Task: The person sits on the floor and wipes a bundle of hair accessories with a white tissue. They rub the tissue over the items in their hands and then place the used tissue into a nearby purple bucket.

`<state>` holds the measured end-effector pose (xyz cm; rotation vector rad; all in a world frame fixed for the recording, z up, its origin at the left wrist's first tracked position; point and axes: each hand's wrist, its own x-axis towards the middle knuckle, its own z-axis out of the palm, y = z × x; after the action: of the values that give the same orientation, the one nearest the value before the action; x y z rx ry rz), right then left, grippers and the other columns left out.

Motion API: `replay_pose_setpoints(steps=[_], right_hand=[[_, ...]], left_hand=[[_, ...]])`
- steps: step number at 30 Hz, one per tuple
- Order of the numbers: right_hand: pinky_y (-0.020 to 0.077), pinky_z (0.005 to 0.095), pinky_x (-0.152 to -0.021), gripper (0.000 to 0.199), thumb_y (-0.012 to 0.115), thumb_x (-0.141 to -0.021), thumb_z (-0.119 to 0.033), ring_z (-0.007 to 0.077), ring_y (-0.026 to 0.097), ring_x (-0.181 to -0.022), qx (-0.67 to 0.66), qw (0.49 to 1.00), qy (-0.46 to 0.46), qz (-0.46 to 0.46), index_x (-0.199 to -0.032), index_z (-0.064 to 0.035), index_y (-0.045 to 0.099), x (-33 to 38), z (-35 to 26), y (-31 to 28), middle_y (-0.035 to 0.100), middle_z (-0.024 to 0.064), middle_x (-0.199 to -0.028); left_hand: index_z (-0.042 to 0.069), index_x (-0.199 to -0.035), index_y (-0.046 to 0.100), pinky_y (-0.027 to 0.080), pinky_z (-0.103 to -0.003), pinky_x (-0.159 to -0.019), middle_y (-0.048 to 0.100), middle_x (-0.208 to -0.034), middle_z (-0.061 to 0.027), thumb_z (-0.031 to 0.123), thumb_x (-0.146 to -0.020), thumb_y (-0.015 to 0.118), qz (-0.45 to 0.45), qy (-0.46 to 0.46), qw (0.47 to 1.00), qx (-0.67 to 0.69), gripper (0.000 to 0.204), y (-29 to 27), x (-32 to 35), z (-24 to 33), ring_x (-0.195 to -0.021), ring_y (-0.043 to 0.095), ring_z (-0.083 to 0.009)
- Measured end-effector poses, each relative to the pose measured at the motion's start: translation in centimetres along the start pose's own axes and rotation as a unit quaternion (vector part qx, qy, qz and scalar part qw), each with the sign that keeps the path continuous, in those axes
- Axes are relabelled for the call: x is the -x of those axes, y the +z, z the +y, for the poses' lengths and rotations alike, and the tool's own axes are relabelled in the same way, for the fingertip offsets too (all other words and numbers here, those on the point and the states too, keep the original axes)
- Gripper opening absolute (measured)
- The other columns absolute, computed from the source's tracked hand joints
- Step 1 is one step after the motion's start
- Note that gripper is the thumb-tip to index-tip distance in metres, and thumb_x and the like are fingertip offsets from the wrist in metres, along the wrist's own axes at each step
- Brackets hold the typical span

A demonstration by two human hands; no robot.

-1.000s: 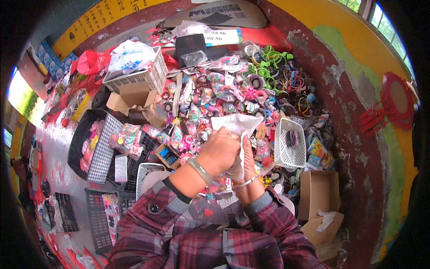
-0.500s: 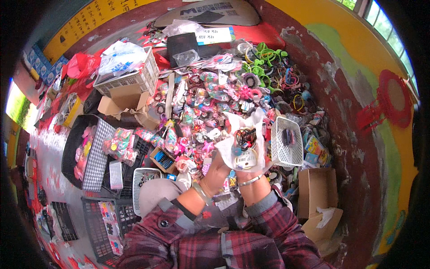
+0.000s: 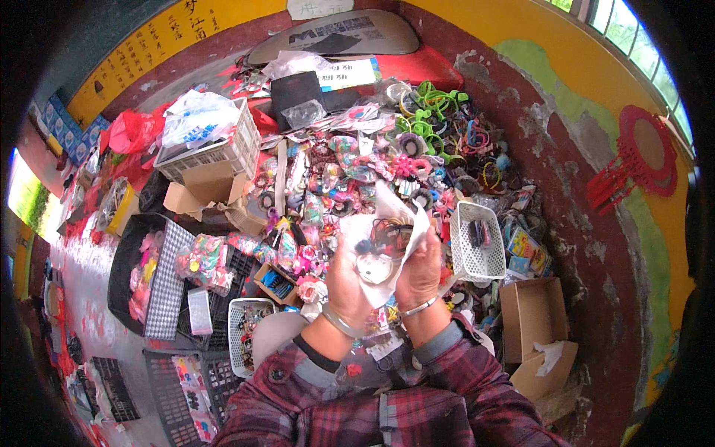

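Observation:
Both hands cup an opened white wrapper [image 3: 402, 205] in front of me, above the pile. My left hand [image 3: 346, 287] is closed round its left side and my right hand [image 3: 421, 277] round its right side. Inside the wrapper lie dark looped bands [image 3: 391, 237] that look like hair ties. Nearer me in it is a round whitish piece [image 3: 375, 268], too washed out to make out. The wrapper's top edge stands up in a peak, and its underside is hidden by my palms.
A heap of hair accessories [image 3: 328, 179] spreads beyond my hands, with green headbands [image 3: 432, 112] at the back. White baskets [image 3: 477, 272] [image 3: 242, 346] stand to either side. Cardboard boxes [image 3: 532, 320] [image 3: 208, 186] flank the heap. A black bin [image 3: 123, 276] is at left, a wall [image 3: 566, 186] at right.
My left hand has come up along the wrapper's left side, and my right hand has risen round its right side. The wrapper has shifted slightly left and is spread differently.

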<state>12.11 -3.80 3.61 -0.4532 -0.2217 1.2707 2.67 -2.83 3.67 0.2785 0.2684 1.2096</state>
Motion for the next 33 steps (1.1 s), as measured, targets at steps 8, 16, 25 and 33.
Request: replay_pose_setpoints(steps=[8,16,25,33], right_hand=[[0.0410,0.0386,-0.094,0.050,0.041,-0.092,-0.044,0.0241,0.052,-0.109,0.000,0.999,-0.044,-0.021,-0.125,-0.0063,0.046,-1.0,0.2,-0.9,0.053,0.0077,-0.122],[0.0332,0.0397,-0.100,0.047,0.055,-0.083,-0.023,0.0341,0.047,-0.116,0.616,0.696,-0.274,-0.249,-0.122,0.0026,0.047,1.4,0.7,0.3,0.050,0.0216,-0.122],[0.0220,0.0357,-0.107,0.048,0.048,-0.088,-0.021,0.0354,0.028,-0.130,0.550,0.811,-0.171,-0.100,-0.129,0.0032,0.040,0.0,3.1,-1.7,0.033,0.0240,-0.137],[0.0167,0.0400,-0.108,0.053,0.042,-0.093,-0.034,0.0376,0.021,-0.133,0.656,0.692,-0.177,-0.244,-0.135,-0.0033,0.034,3.6,3.3,-0.5,0.032,0.0164,-0.141]], left_hand=[[0.002,-0.124,0.046,0.046,-0.039,-0.089,0.055,-0.117,-0.0124,0.034,-0.096,0.032,0.050,0.024,0.998,-0.011,0.045,-0.4,0.0,1.7,-0.102,0.057,-0.0261],[0.005,-0.120,0.049,0.042,-0.033,-0.091,0.056,-0.112,-0.0081,0.045,-0.095,0.030,0.057,-0.001,0.997,-0.055,0.051,-1.2,-0.4,1.6,-0.102,0.055,-0.0199],[0.002,-0.121,0.047,0.042,-0.029,-0.089,0.054,-0.113,-0.0055,0.031,-0.095,0.037,0.067,-0.020,0.990,-0.121,0.040,-1.6,1.4,-1.5,-0.101,0.053,-0.0158],[0.006,-0.121,0.047,0.044,-0.033,-0.087,0.056,-0.108,-0.0044,0.034,-0.093,0.041,0.026,-0.002,0.999,-0.038,0.040,-4.1,-0.8,1.2,-0.098,0.054,-0.0162]])
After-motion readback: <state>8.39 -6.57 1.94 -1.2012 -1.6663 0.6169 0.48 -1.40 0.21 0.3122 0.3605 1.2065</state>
